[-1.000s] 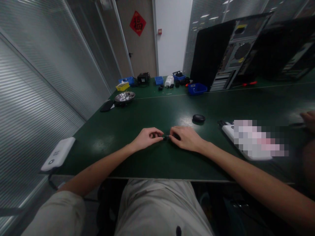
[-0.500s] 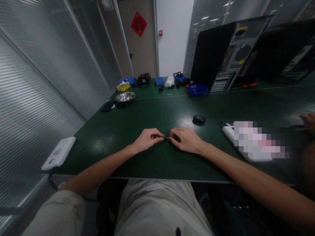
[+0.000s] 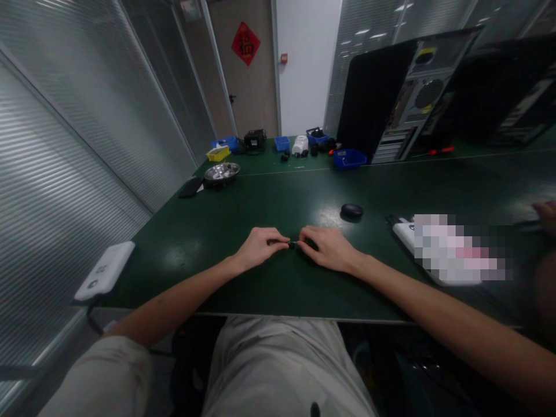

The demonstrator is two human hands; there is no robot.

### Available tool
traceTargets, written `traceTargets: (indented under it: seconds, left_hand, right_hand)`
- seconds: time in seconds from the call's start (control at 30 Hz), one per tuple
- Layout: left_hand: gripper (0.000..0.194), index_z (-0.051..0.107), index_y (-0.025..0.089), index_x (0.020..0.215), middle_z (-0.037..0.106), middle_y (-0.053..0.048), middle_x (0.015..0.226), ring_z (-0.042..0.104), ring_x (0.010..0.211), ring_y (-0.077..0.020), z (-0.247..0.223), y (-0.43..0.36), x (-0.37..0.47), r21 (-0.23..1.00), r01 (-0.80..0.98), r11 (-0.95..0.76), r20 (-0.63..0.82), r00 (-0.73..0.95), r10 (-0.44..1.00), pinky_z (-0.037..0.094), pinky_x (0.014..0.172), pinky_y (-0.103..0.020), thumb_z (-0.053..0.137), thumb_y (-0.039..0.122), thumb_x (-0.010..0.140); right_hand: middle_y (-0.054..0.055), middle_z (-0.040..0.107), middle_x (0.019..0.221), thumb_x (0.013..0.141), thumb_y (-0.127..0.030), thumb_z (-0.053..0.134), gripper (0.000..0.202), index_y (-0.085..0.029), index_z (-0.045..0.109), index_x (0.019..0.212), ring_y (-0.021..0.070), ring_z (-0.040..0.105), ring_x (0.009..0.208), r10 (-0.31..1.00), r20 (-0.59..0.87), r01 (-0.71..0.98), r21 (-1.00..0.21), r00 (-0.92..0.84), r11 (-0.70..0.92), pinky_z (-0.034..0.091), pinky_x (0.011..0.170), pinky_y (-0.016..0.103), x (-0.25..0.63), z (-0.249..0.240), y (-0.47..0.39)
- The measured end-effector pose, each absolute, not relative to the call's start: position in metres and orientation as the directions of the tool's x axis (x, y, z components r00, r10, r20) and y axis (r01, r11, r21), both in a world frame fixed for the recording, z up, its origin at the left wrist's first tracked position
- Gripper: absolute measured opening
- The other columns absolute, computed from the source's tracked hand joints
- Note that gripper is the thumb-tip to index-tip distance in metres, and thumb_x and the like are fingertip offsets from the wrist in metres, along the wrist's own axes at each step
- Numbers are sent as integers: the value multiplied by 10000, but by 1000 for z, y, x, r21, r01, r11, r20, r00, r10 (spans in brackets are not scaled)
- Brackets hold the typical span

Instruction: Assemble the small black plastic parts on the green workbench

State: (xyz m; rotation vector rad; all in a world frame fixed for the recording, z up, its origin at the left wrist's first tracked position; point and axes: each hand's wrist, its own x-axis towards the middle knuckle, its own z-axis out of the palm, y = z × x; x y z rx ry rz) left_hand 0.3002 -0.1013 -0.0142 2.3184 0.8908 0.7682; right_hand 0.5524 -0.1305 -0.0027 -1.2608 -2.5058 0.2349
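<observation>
My left hand (image 3: 260,248) rests low over the dark green table (image 3: 260,202), its thumb and fingertips pinched at a small dark piece (image 3: 291,245). Facing it from the right, my right hand (image 3: 328,248) has its fingers curled and pinched on something thin that reaches toward that piece. The two sets of fingertips are a small gap apart. What lies inside each pinch is too small to make out. A black oval object (image 3: 351,211) lies on the table beyond my right hand.
White devices stand at left (image 3: 105,271) and right (image 3: 417,249), the right one partly blurred out. Farther back are a metal dish (image 3: 222,172), a blue tray (image 3: 349,158), a yellow tray (image 3: 218,153) and a computer case (image 3: 373,98). Another person's hand (image 3: 546,213) shows at far right.
Both hands hold nearly the same pose. The small dark piece between the fingertips has shifted very slightly.
</observation>
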Motion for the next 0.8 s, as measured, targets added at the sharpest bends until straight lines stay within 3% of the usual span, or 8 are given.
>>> traceTargets:
  seconds: [0.2,0.53,0.8]
  left_hand:
    - [211,815,178,1091,743,-64,940,648,765,-154,-17,-101,300,620,425,-660,329,622,710,484,707,-263,715,299,951]
    - [255,788,181,1184,730,-83,1042,685,920,-177,-21,-101,299,516,352,-780,397,709,583,525,819,-289,613,264,1019]
    - [260,786,195,1177,728,-84,1080,686,932,-183,-20,-101,300,529,358,-770,397,697,597,533,854,-300,607,302,1022]
  right_hand:
    - [54,691,994,1032,-355,506,198,-208,639,1041,177,613,800,792,182,748,-260,-583,611,343,699,291,549,2,-132]
    - [54,682,1007,1058,-370,464,237,-203,632,1072,168,603,765,787,213,760,-206,-580,616,324,663,296,540,-8,-133]
    - [55,686,1016,1082,-377,427,256,-206,617,1081,178,626,805,790,257,739,-280,-557,612,350,678,296,540,-13,-132]
